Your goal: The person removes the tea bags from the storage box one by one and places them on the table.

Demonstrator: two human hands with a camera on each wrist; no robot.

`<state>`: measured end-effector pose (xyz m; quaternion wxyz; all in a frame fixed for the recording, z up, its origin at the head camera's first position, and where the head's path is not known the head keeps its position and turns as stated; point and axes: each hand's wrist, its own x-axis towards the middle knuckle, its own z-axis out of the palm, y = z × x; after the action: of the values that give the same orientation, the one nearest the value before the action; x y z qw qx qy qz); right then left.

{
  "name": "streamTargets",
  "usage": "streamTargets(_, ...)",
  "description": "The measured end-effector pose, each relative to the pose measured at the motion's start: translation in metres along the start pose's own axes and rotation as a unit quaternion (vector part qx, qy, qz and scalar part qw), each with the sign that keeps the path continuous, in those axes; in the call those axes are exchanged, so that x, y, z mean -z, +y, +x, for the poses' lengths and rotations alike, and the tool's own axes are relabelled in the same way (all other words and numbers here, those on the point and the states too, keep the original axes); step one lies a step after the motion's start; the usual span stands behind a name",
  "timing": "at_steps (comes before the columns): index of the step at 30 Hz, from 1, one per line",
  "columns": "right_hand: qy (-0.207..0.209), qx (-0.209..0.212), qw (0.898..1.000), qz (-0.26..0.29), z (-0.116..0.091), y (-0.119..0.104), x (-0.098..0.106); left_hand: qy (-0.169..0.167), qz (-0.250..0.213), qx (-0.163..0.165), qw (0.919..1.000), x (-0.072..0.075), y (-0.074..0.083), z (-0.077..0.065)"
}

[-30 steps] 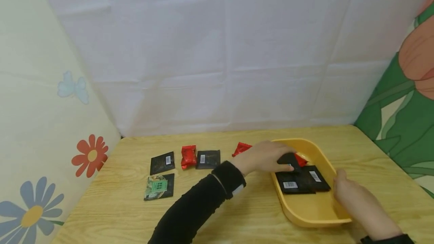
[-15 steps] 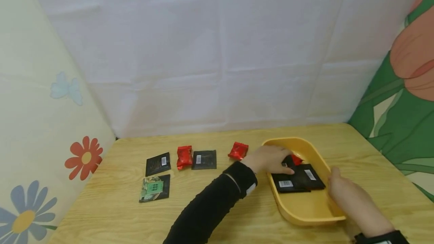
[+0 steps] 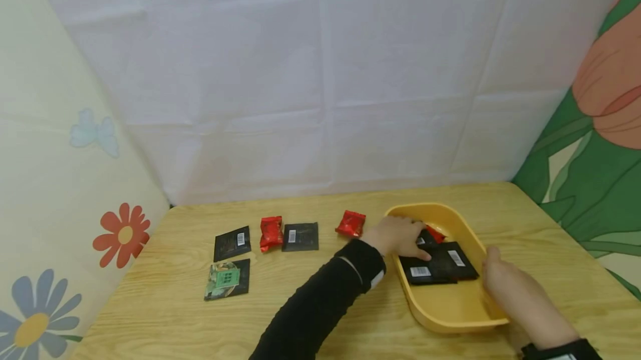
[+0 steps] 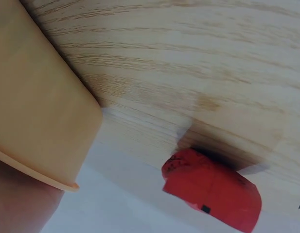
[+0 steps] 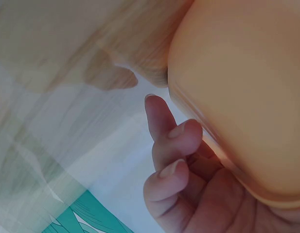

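My left hand reaches over the left rim of a yellow plastic tray, with its thumb and fingers apart above a black sachet. That sachet lies flat, partly hidden by the hand. Two more black sachets with white barcode labels, one of them this sachet, overlap in the tray, and a red packet peeks out behind them. My right hand grips the tray's right rim. In the right wrist view its curled fingers show outside the tray wall.
Left of the tray on the wood-grain table lie a red packet, a black sachet beside another red packet, a second black sachet and a green-labelled sachet. A white sheet hangs behind.
The black sachet my left hand held tilted above the others has come down flat in the tray, and the hand has drawn slightly back from it. The right hand keeps its grip.
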<state>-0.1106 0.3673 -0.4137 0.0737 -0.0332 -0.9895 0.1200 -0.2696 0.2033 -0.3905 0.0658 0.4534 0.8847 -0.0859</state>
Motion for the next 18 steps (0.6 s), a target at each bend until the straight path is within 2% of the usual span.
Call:
streamTargets(4,0.003,-0.004,1.0,0.003,0.0005,-0.001,-0.0008,-0.006,0.014,0.007,0.9999,-0.0009,0.0027,0.0019)
streamTargets(9,-0.004,-0.011,1.0,0.008,0.0008,-0.0019,0.0003,-0.008,0.018,-0.005,0.9998,-0.001,0.0023,0.003)
streamTargets(13,-0.006,-0.014,1.0,0.008,0.0005,-0.0022,0.0018,-0.009,-0.008,-0.015,0.9998,-0.0008,0.0013,0.0034)
streamTargets(18,-0.008,-0.016,1.0,0.011,0.0006,-0.0031,0.0032,-0.019,-0.037,-0.008,0.9991,-0.0001,0.0015,0.0031)
